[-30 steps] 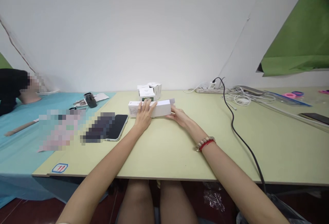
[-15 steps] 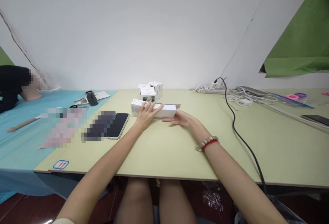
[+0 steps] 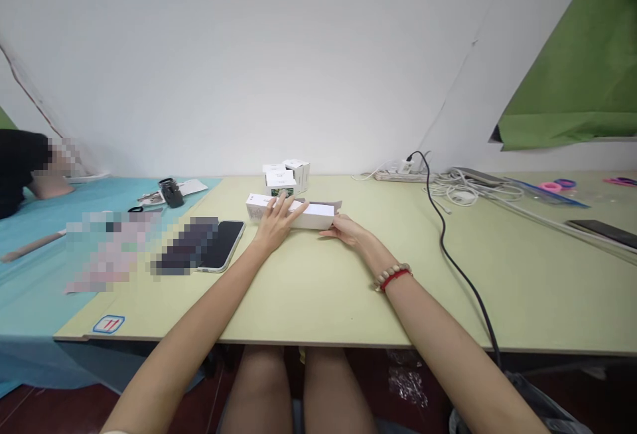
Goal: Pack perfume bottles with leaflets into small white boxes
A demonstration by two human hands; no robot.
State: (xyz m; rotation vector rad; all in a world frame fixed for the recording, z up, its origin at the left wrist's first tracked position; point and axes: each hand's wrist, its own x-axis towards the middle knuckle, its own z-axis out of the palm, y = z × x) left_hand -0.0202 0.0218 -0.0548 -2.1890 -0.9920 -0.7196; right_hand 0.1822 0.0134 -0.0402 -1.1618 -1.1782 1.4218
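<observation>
At a yellow table (image 3: 318,301) before a white wall (image 3: 318,69) (beside blue cloth (image 3: 30,308)), holding a long white box (image 3: 313,219) with spread left hand (image 3: 275,225) and half-curled right hand (image 3: 348,229).

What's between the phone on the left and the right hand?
In the head view, the left hand and the long white box it touches lie between the phone and the right hand.

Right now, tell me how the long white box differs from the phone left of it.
The box is white, while the phone shows a dark screen with a pale rim.
The box is thick and boxy; the phone is thin and flat.
The box has the left hand and right hand on it; the phone lies untouched.
Both are longer than wide.
</observation>
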